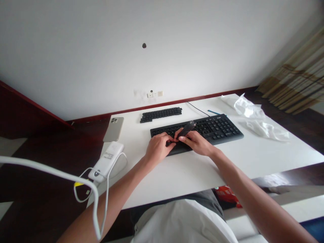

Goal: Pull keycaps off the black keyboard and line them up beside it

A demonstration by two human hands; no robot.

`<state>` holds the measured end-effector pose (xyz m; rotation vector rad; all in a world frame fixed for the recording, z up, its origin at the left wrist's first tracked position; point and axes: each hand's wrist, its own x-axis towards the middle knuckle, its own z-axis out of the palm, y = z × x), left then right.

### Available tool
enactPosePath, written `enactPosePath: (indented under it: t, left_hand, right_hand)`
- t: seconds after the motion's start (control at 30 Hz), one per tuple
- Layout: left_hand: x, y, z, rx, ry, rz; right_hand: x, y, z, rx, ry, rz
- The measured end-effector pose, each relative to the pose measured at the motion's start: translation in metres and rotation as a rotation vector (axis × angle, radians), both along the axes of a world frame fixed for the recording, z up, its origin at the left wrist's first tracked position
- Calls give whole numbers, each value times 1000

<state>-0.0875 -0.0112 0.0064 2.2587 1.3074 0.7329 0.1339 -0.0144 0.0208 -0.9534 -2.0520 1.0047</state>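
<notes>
A black keyboard (222,127) lies on the white table, with several keycaps gone from its middle part. My right hand (198,142) is closed around a dark, thick-handled tool (187,128), whose kind I cannot make out; it tilts over the keyboard's left half. Close beside it, my left hand (160,145) rests at the keyboard's front left, fingers pinched together near the tool's lower end. Whatever those fingers grip is hidden. Behind the keyboard, black keycaps (162,114) are laid out in tight rows.
On the left of the table (141,189) lie a phone (114,129) and a white power bank (107,160) with a white cable (63,174) running past my left arm. Crumpled clear plastic bags (265,130) lie right. A thin blue stick (214,112) sits behind the keyboard near its black cord (198,109).
</notes>
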Motion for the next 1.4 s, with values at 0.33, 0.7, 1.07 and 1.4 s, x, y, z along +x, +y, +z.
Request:
enactPosePath:
  t: [0.33,0.7,1.07,1.4]
  left_hand:
    - [-2,0,-1,-2,11,-30]
    - [-4,3,-3,11,0,-19]
    - [-3,1,2,48,75,-98]
    - [2,-4,1,133,233,-160]
  right_hand:
    - [5,4,-7,-107,106,14]
    - [-2,9,-3,-117,227,-158]
    - [12,81,-1,-20,181,-152]
    - [15,90,-21,-209,441,-246]
